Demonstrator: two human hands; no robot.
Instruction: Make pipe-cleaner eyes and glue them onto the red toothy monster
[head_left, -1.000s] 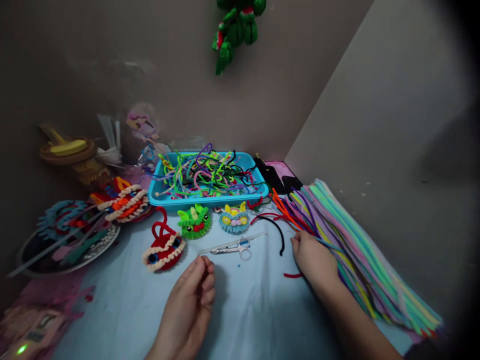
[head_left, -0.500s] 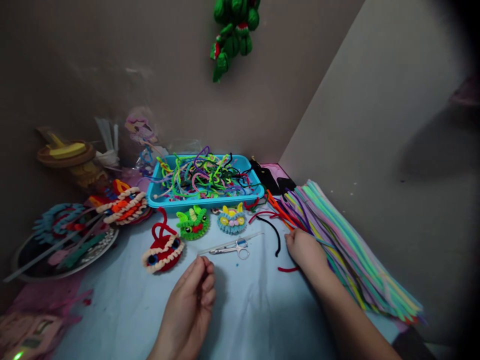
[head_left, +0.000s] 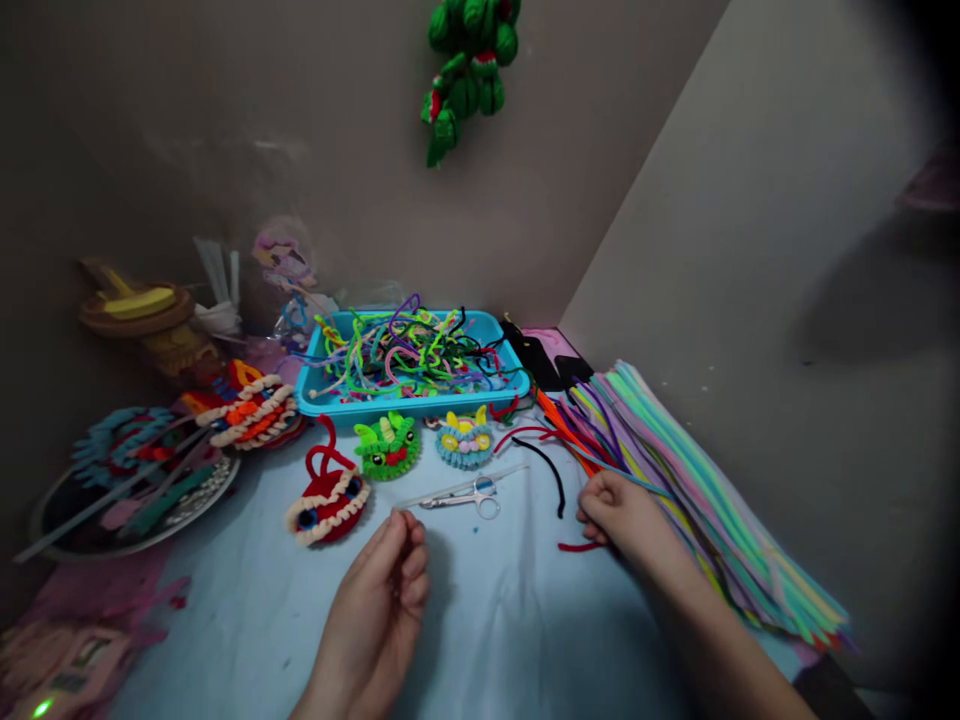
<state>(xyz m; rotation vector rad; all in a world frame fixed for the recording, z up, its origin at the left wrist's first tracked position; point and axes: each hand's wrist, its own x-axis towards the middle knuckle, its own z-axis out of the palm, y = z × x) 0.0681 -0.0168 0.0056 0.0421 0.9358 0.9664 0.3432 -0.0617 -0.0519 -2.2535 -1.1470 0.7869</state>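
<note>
My right hand (head_left: 624, 516) rests at the left edge of a long stack of pastel pipe cleaners (head_left: 705, 490), fingers pinched on a blue pipe cleaner (head_left: 645, 483) that lies across the stack. A short red piece (head_left: 576, 546) lies just under this hand and a black pipe cleaner (head_left: 553, 472) curves to its left. My left hand (head_left: 381, 596) hovers over the light blue cloth, fingers curled together with nothing visible in them. Small scissors (head_left: 469, 495) lie just beyond its fingertips.
A red fuzzy face (head_left: 328, 497), a green one (head_left: 388, 447) and a blue one (head_left: 466, 440) sit before a blue tray (head_left: 412, 406) of tangled pipe cleaners. A plate (head_left: 90, 535) of craft pieces is at left. Walls close the back and right; a green toy (head_left: 466, 70) hangs above.
My right hand has drawn slightly back toward me along the stack's edge, with the blue pipe cleaner lifted across the others. My left hand has barely moved.
</note>
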